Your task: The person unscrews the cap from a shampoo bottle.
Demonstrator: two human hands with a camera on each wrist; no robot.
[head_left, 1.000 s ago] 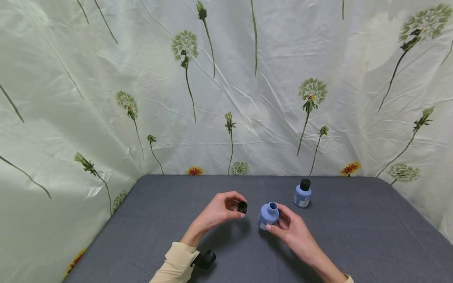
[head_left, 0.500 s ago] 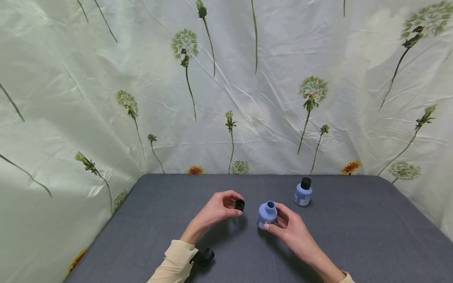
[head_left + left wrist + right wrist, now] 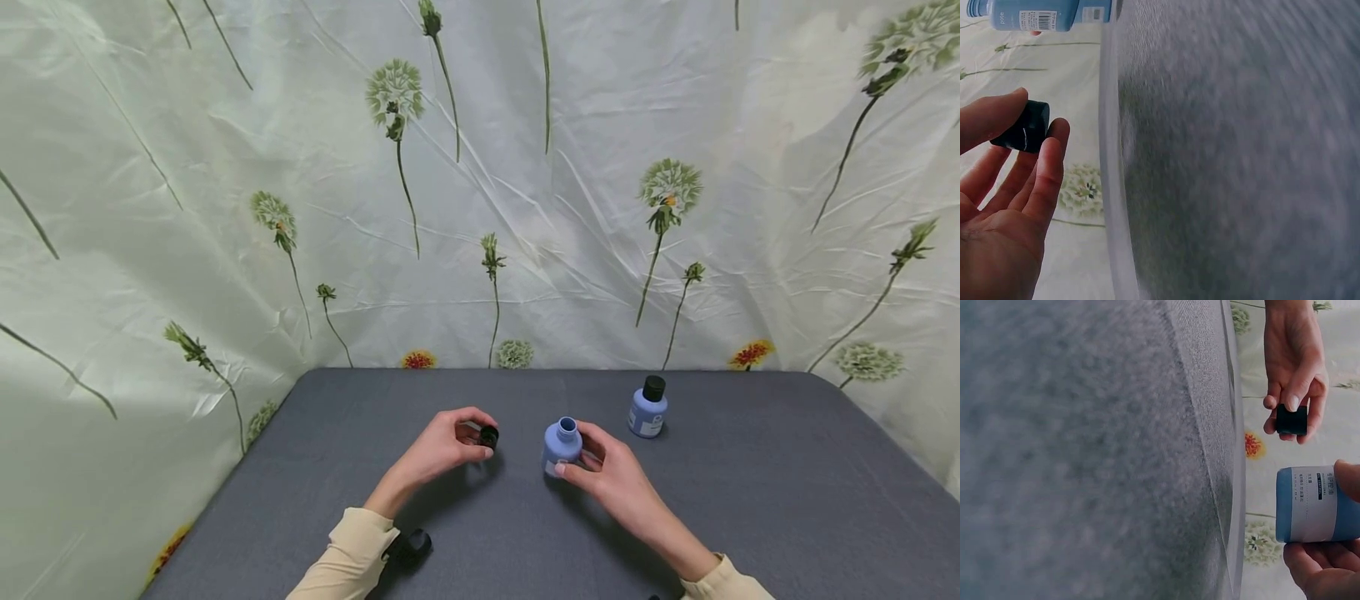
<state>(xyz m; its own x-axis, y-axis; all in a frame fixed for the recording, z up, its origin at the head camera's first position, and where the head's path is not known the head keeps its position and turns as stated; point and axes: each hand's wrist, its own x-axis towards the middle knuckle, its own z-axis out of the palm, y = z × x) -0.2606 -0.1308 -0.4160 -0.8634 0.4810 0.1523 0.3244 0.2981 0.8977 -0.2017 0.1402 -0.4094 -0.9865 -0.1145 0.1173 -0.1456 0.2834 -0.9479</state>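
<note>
Head view: open blue bottle [image 3: 562, 442], mid-tabletop [image 3: 750, 500], upright, steadied in right hand [image 3: 609, 475]'s clamped grip; black cap [image 3: 489, 436] pinched by left hand [image 3: 438, 448] just beside; capped bottle [image 3: 648, 407] toward far edge.

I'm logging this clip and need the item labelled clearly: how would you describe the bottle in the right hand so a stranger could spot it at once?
On the grey table before the flowered curtain, look near the middle, where the right hand grips a small blue bottle. Unlike the other blue bottle standing behind it, which has its black cap on, this one's neck is open, and its cap is pinched in the left hand.
</note>
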